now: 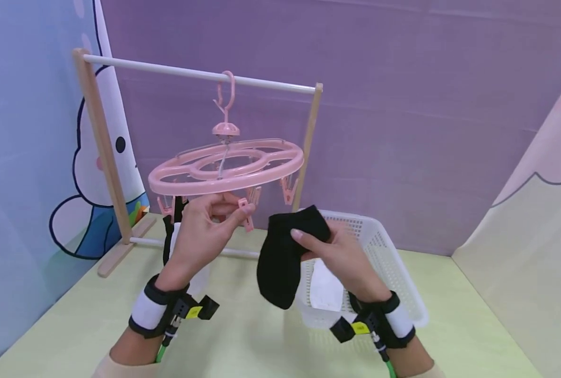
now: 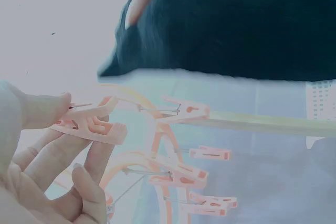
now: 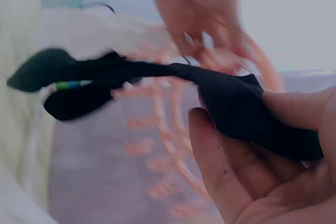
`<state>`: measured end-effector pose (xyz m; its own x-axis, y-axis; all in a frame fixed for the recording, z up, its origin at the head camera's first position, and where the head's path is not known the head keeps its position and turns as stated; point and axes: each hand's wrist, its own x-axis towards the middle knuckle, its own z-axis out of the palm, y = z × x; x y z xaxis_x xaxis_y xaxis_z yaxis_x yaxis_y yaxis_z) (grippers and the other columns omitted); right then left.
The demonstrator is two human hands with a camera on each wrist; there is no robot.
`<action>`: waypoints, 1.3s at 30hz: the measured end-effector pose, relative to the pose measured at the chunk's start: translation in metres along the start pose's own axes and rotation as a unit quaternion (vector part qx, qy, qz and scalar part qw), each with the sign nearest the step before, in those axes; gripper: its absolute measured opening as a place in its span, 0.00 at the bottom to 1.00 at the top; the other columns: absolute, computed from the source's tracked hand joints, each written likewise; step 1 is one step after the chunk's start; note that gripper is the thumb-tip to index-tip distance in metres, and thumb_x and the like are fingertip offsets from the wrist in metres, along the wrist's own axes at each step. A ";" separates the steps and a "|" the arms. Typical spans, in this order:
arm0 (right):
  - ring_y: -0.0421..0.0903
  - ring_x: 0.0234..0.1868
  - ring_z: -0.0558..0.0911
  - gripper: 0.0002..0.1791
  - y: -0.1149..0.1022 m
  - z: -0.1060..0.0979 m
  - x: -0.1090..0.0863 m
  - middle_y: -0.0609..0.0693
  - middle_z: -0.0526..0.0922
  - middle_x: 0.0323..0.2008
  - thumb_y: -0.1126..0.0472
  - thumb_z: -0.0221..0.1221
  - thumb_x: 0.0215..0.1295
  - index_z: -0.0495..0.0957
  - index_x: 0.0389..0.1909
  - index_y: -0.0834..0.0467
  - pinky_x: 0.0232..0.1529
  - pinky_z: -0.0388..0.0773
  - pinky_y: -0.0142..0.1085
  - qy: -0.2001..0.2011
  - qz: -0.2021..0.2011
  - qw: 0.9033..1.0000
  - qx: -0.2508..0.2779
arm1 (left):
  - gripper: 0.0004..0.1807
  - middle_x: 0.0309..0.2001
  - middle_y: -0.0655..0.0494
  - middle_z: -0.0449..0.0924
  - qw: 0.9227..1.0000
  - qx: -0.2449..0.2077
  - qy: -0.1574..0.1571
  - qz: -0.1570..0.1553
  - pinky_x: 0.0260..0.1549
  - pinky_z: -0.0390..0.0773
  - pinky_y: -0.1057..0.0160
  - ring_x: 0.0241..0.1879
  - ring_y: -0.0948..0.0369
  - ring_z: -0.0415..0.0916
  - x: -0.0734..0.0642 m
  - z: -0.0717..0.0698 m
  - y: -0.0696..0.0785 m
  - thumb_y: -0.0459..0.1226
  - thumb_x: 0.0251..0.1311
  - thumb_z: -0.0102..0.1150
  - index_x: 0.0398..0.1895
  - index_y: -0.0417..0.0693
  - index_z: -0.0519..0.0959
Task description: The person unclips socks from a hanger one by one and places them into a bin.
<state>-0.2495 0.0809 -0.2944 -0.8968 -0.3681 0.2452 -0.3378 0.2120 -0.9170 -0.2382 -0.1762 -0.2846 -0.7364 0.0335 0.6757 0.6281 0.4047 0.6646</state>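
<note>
A pink clothespin (image 2: 94, 121) hangs from the round pink drying hanger (image 1: 225, 184), and my left hand (image 1: 204, 226) pinches it between thumb and fingers near the front rim. In the left wrist view its jaws stand apart with nothing between them. My right hand (image 1: 341, 257) holds a black sock (image 1: 285, 257) by its upper part, thumb on the near side, a little right of the clothespin. The sock's lower part dangles free. Behind my left wrist, black and white cloth (image 1: 200, 278) hangs under the hanger, partly hidden.
The hanger hooks over the white bar (image 1: 181, 68) of a wooden-legged rack (image 1: 101, 142). To the right stands a white plastic basket (image 1: 398, 273) with a white sock (image 1: 326, 286) and something black inside. More pink clothespins (image 1: 288, 190) hang around the hanger.
</note>
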 end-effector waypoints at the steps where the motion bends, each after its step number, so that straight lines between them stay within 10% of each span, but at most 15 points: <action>1: 0.46 0.45 0.92 0.17 -0.001 -0.010 -0.002 0.52 0.91 0.50 0.53 0.65 0.74 0.84 0.54 0.60 0.52 0.87 0.43 0.009 -0.005 1.000 -0.005 | 0.06 0.32 0.52 0.93 1.000 0.003 0.000 -0.001 0.37 0.76 0.64 0.39 0.72 0.84 0.000 0.000 0.000 0.37 0.68 0.69 0.42 0.45 0.87; 12: 0.41 0.47 0.86 0.18 0.019 -0.082 -0.009 0.43 0.88 0.41 0.51 0.64 0.75 0.85 0.46 0.65 0.51 0.86 0.40 0.063 0.035 0.995 -0.072 | 0.10 0.37 0.50 0.93 1.000 0.003 -0.014 -0.023 0.33 0.73 0.70 0.32 0.71 0.81 0.000 -0.001 0.003 0.38 0.61 0.75 0.43 0.45 0.88; 25: 0.45 0.35 0.76 0.22 0.061 -0.070 0.000 0.45 0.61 0.26 0.53 0.64 0.75 0.66 0.25 0.56 0.45 0.81 0.37 -0.040 0.097 0.988 -0.112 | 0.13 0.38 0.48 0.93 0.999 -0.040 -0.013 -0.033 0.34 0.81 0.69 0.33 0.67 0.86 0.000 -0.003 0.001 0.38 0.64 0.74 0.50 0.46 0.87; 39: 0.44 0.38 0.84 0.12 0.071 -0.062 0.011 0.47 0.77 0.35 0.56 0.63 0.76 0.78 0.33 0.58 0.46 0.88 0.36 -0.043 0.146 0.988 -0.007 | 0.13 0.38 0.48 0.92 0.998 -0.043 -0.024 -0.029 0.34 0.81 0.68 0.35 0.59 0.87 0.000 -0.004 0.002 0.37 0.65 0.72 0.50 0.45 0.86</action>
<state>-0.3011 0.1485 -0.3374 -0.9290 -0.3656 -0.0568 -0.0737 0.3333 -0.9399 -0.2357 -0.1788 -0.2823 -0.7820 0.0573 0.6206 0.6019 0.3280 0.7281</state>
